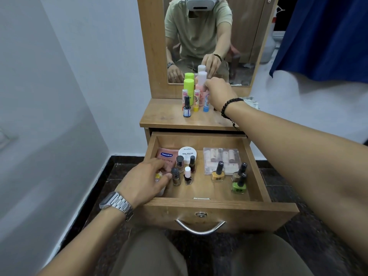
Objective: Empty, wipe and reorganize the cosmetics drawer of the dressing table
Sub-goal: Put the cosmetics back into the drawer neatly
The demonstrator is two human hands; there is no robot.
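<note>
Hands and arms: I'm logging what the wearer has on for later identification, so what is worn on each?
Both forearms are bare, with no sleeves in view. The left hand has a silver metal-link wristwatch on its wrist. The right hand has a bracelet of dark round beads on its wrist, with a short dark cord hanging from it.

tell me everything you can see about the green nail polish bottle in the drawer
The green nail polish bottle is small and squat, seemingly clear glass filled with bright green polish, with a tall black cap bearing a small white label on top and a dark mark on its front. It stands upright on the drawer floor, front right corner, directly before a brownish-gold bottle. Neither hand touches it.
</note>
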